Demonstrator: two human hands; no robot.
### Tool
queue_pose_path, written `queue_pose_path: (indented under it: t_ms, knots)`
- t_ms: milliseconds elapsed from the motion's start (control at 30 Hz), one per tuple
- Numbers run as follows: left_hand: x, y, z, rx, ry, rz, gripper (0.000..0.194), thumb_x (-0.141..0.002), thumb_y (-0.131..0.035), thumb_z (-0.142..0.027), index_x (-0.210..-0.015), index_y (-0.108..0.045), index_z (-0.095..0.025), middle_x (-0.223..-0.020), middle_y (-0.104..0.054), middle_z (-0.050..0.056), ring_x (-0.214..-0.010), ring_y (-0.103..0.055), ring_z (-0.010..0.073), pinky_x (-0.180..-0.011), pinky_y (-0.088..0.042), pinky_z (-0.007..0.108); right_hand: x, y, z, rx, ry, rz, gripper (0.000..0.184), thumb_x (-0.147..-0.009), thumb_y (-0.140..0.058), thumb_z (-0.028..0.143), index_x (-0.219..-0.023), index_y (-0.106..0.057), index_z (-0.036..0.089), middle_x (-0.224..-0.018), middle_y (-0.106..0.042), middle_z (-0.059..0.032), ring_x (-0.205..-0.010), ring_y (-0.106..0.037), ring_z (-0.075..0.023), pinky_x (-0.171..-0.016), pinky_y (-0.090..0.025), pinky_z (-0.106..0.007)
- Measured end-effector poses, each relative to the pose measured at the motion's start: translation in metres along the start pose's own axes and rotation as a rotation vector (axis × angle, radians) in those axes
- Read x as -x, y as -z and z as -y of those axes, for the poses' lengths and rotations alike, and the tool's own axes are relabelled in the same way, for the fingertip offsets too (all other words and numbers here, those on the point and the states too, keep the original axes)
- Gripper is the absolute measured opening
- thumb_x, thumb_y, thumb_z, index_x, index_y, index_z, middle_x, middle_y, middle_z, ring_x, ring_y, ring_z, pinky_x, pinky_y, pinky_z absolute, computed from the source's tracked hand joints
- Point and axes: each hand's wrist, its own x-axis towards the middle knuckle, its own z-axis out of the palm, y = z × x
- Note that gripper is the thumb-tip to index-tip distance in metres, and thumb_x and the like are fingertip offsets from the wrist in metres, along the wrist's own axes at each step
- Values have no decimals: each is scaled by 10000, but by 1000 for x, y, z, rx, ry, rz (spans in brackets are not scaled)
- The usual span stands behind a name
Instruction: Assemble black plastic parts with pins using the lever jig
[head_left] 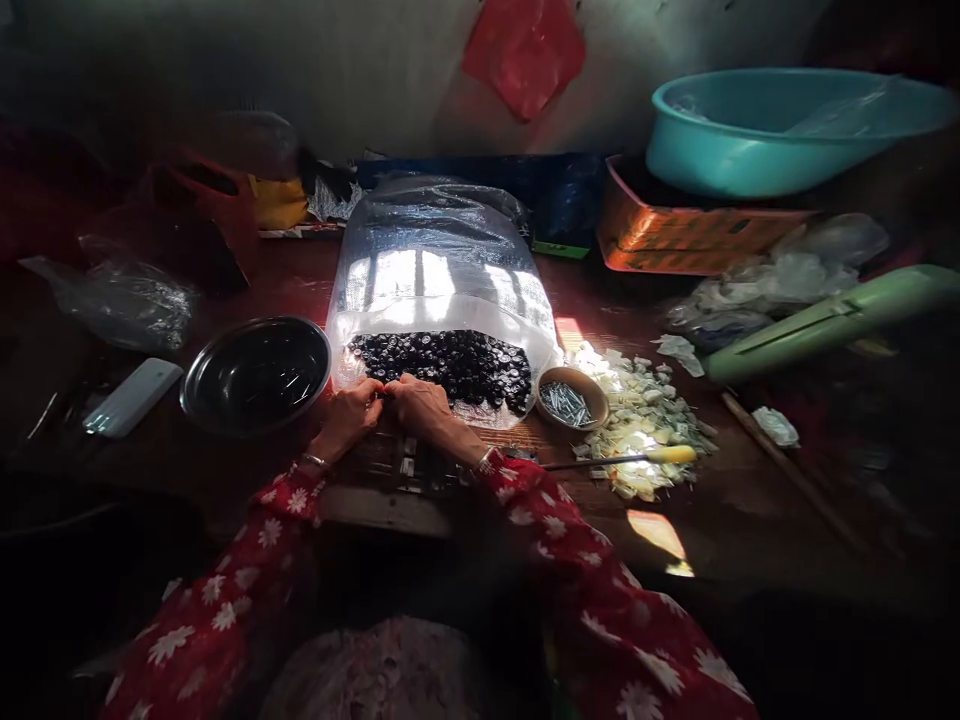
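Observation:
My left hand and my right hand meet fingertip to fingertip at the near left edge of a heap of small round black parts. Fingers of both are pinched together around a tiny dark piece, too small to name. The black parts spill from the mouth of a clear plastic bag lying on the table. Below my hands sits a dark metal fixture. Right of the bag stands a small bowl of metal pins, beside a pile of small whitish pieces.
A metal basin and a white phone-like object are on the left. A yellow-handled screwdriver lies across the pile's front. An orange basket carries a turquoise tub at back right, near a green curved object.

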Motion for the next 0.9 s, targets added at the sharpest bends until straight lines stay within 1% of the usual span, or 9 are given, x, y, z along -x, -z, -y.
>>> queue_pose_path:
  t_ms: [133, 267, 333, 433, 500, 567, 700, 800, 900]
  knots:
    - [9, 4, 1, 80, 14, -28, 173, -905, -601, -183, -1038, -711, -182, -965, -782, 62, -797, -723, 200, -754, -562, 318, -2, -5, -3, -21, 5, -4, 237, -1020, -571, 257, -1171, -754, 254, -1161, -674, -78, -878, -660, -192, -678, -421, -286]
    - [23, 19, -11, 193, 31, -76, 184, -886, -609, -181, -1043, -704, -175, -940, -771, 30, -690, -667, 140, -714, -559, 283, 19, 1, -17, -221, -18, -118, 229, -974, -610, 210, -1162, -736, 244, -1137, -693, -55, -894, -647, -191, -742, -452, -291]
    - [32, 29, -24, 280, 3, -98, 163, -883, -620, -185, -1018, -712, -179, -902, -750, 10, -661, -633, 115, -681, -546, 259, 40, 6, -26, -372, -2, -208, 225, -947, -611, 170, -1134, -725, 224, -1102, -706, -54, -911, -646, -191, -794, -474, -298]
    - [45, 41, -45, 382, -100, -87, 166, -882, -624, -169, -1008, -731, -187, -961, -743, 23, -729, -646, 118, -659, -538, 240, 82, 14, -36, -523, 4, -323, 177, -918, -621, 166, -1062, -713, 212, -1038, -705, -46, -846, -637, -184, -783, -490, -309]
    - [53, 44, -56, 440, -172, -50, 195, -890, -610, -146, -1031, -736, -193, -1028, -740, 42, -818, -675, 134, -663, -543, 235, 111, 17, -38, -547, 7, -337, 122, -930, -625, 181, -1010, -710, 216, -995, -694, -40, -833, -635, -186, -778, -496, -317]
    - [61, 42, -65, 456, -241, -10, 215, -911, -596, -132, -1060, -734, -202, -1060, -732, 50, -883, -695, 147, -717, -566, 246, 135, 17, -38, -532, 33, -330, 120, -956, -614, 177, -1006, -712, 225, -993, -694, -47, -889, -647, -205, -818, -508, -335]
    - [71, 29, -70, 313, -357, 53, 231, -942, -565, -121, -1084, -722, -215, -1076, -725, 50, -901, -714, 156, -823, -584, 284, 162, 4, -35, -430, 101, -323, 199, -1010, -561, 145, -1082, -723, 234, -1088, -724, -82, -1028, -627, -249, -910, -522, -386]
    - [73, 21, -71, 131, -406, 105, 233, -948, -550, -137, -1089, -715, -222, -1063, -713, 48, -854, -707, 163, -788, -575, 295, 168, -7, -34, -312, 79, -325, 234, -1040, -527, 145, -1105, -732, 237, -1124, -733, -95, -1047, -592, -265, -938, -516, -418]
    - [73, 20, -73, -24, -451, 133, 200, -943, -554, -158, -1054, -711, -210, -1076, -702, 65, -851, -702, 184, -762, -565, 314, 171, -14, -33, -223, 45, -332, 244, -1060, -515, 155, -1121, -733, 244, -1150, -725, -93, -1068, -571, -270, -945, -496, -424]
